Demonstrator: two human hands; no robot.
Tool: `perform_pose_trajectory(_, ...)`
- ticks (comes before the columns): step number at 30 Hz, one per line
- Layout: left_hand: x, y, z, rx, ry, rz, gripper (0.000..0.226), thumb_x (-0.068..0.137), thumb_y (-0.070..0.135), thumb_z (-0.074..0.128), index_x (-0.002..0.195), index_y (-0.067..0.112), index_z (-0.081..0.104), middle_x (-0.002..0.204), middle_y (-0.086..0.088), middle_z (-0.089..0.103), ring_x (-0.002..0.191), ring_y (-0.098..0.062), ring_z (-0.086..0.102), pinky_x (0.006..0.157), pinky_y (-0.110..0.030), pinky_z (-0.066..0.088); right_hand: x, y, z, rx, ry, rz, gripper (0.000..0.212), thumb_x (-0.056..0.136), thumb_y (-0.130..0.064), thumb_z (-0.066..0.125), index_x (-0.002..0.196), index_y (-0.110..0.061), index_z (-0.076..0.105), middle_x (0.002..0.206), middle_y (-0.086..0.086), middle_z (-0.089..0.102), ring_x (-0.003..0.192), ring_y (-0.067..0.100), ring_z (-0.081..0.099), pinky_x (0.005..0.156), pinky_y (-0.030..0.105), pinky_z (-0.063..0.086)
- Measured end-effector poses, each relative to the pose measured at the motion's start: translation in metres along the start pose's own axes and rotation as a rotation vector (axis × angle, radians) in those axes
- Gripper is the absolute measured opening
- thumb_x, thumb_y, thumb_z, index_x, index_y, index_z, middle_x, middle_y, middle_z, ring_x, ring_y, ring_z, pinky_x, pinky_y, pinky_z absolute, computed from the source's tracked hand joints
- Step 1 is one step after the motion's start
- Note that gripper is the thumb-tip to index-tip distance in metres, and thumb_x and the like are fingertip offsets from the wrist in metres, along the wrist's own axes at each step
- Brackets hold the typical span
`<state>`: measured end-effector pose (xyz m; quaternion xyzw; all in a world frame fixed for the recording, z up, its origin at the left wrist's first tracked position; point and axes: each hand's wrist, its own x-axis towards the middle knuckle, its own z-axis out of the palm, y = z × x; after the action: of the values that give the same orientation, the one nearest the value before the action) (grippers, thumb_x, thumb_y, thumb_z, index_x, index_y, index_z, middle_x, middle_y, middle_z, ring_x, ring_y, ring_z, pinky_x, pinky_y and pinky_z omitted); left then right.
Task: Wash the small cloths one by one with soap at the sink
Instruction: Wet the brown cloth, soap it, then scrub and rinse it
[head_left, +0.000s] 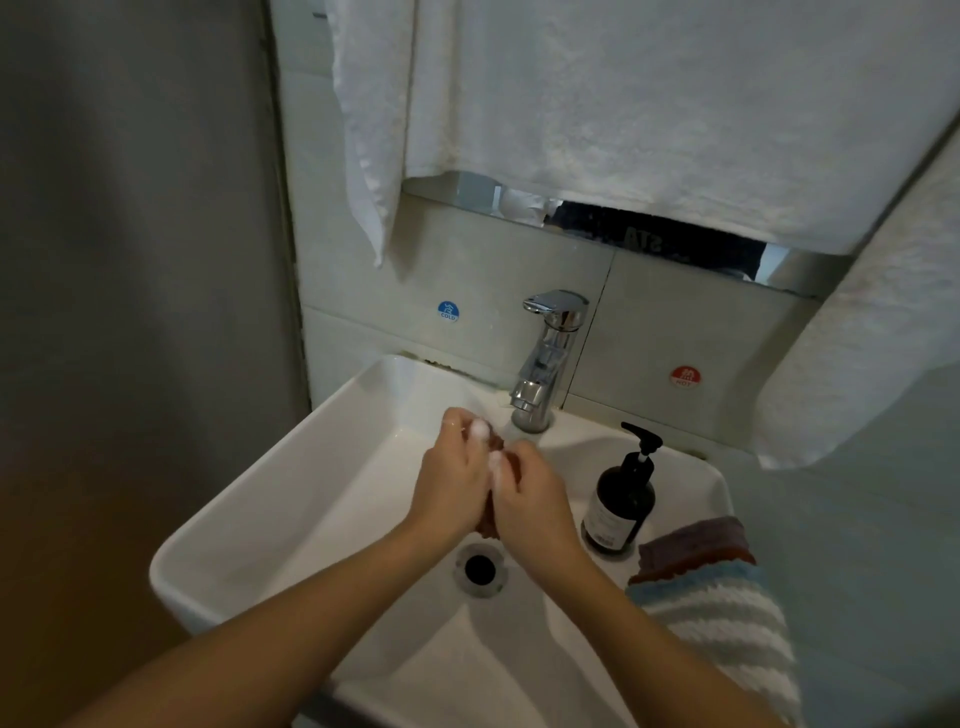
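Over the white sink (291, 488), my left hand (452, 483) and my right hand (530, 499) press together around a small reddish-brown cloth (511, 467). Only slivers of the cloth show between the palms and below them. White soap foam sits on my fingertips. The hands are just in front of the chrome tap (545, 364) and above the drain (480, 568). A dark pump bottle of soap (621, 499) stands on the sink's right ledge. Beside it lies a pile of small cloths (696, 551), purple and rust on top, with a blue-and-white striped cloth (727, 618) hanging over the rim.
White towels (623, 114) hang above the sink and at the right (872, 353). A blue cold sticker (448, 310) and a red hot sticker (684, 376) mark the tiled wall. A grey wall closes the left side.
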<state>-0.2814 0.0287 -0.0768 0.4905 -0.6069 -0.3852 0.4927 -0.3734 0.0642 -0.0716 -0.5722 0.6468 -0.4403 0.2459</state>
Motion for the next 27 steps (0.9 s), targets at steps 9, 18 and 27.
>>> perform_pose_trajectory(9, 0.004, -0.003, 0.001, 0.120, 0.000, -0.020, 0.019, 0.101, 0.029, 0.037, 0.087, 0.023, 0.048, 0.076, 0.001, 0.060, 0.073, -0.019, 0.059, 0.065, -0.035, 0.047, 0.001, 0.013, 0.011, 0.032, -0.025, 0.070, 0.024, 0.099, -0.027, 0.041, 0.078, -0.017, 0.049, 0.071, 0.003, 0.056, 0.066, 0.019, 0.055, 0.066, 0.043, 0.050)
perform_pose_trajectory(18, 0.002, 0.003, -0.009, -0.085, -0.111, -0.068, 0.036, 0.100, 0.018, 0.035, 0.077, 0.010, 0.062, 0.069, -0.004, 0.062, 0.059, -0.018, 0.056, 0.053, -0.030, 0.046, 0.009, 0.038, -0.003, -0.260, 0.010, 0.042, 0.042, 0.103, -0.040, 0.027, 0.069, -0.028, 0.048, 0.076, 0.000, 0.057, 0.075, 0.019, 0.056, 0.066, 0.033, 0.044)
perform_pose_trajectory(27, 0.019, -0.003, -0.026, 0.079, -0.347, -0.068, 0.048, 0.082, -0.015, 0.049, 0.112, 0.020, 0.062, 0.111, -0.013, 0.051, 0.091, -0.023, 0.059, 0.065, -0.031, 0.058, 0.006, 0.015, -0.011, 0.329, -0.136, 0.173, 0.020, 0.100, -0.010, 0.050, 0.114, -0.016, 0.063, 0.094, 0.003, 0.071, 0.081, 0.013, 0.072, 0.064, 0.022, 0.056)
